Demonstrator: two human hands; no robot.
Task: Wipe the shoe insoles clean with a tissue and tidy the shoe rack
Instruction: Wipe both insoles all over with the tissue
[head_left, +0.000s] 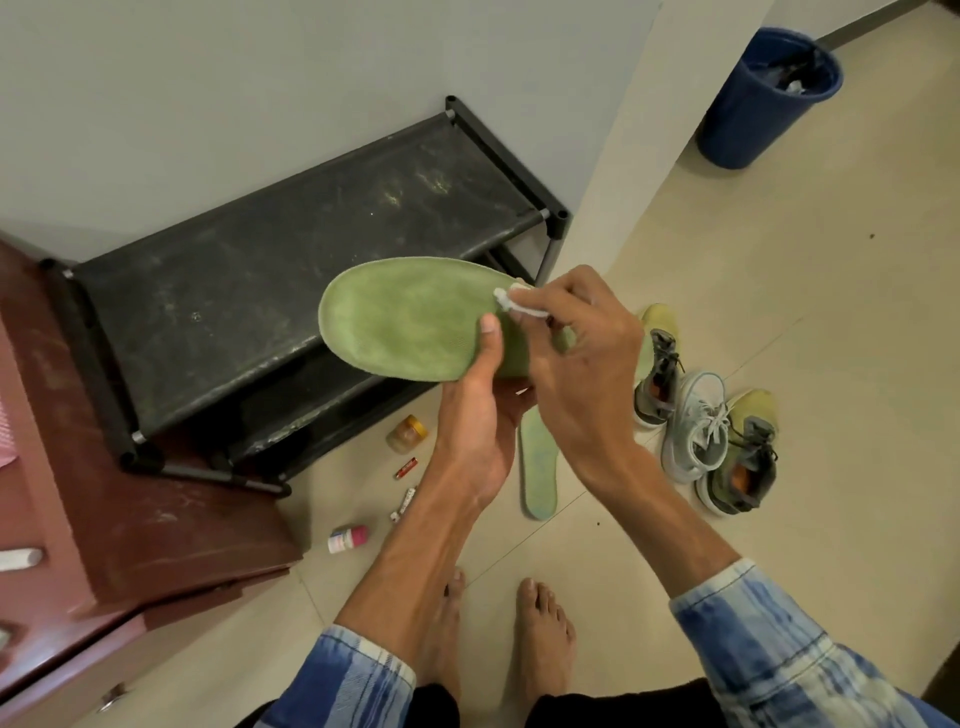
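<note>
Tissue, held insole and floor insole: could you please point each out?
tissue (505, 300), head view, its white crumpled edge.
held insole (410, 322), head view, middle of its green top.
floor insole (537, 467), head view, its midsection.

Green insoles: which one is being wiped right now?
The light-green fabric insole held up in the left hand; the right hand pinches a white tissue against it. The other green insole lies on the tiled floor.

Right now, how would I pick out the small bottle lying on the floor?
Find the black shoe rack by the wall; small things lie on the tiles by its near corner. The bottle lies beside the brown cabinet, white with a pink end, unlike the amber jar and slim batteries.
</note>
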